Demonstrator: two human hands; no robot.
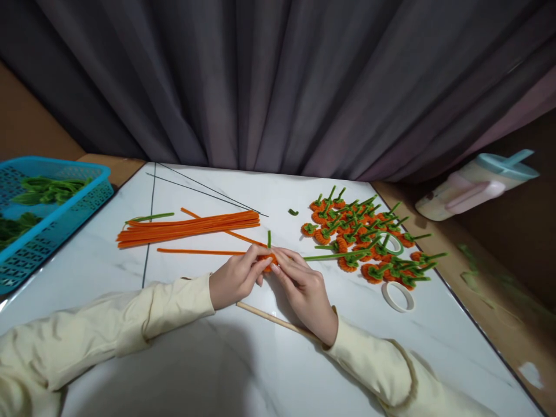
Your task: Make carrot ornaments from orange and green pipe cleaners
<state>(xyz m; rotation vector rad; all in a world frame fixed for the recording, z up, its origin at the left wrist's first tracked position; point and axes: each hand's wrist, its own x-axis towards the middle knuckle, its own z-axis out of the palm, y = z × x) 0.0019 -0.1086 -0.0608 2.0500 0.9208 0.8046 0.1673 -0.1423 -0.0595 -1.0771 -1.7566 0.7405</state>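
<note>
My left hand [237, 277] and my right hand [304, 289] meet at the middle of the white marble table [200, 359]. Both pinch a small orange pipe-cleaner coil [270, 260] with a short green stem [269, 238] sticking up from it. A long orange pipe cleaner [197, 251] runs left from the coil. A bundle of orange pipe cleaners [189, 227] lies behind my left hand. To the right sits a heap of several finished orange coils with green stems [369, 243]. A thin wooden stick [273, 318] lies under my right wrist.
A blue plastic basket [65, 217] holding green pipe cleaners stands at the left edge. Two tape rings, one white [398, 296] and one green [393, 243], lie at the right. Thin dark wires [204, 191] lie at the back. A pink jug [473, 185] lies beyond the table. Grey curtain behind.
</note>
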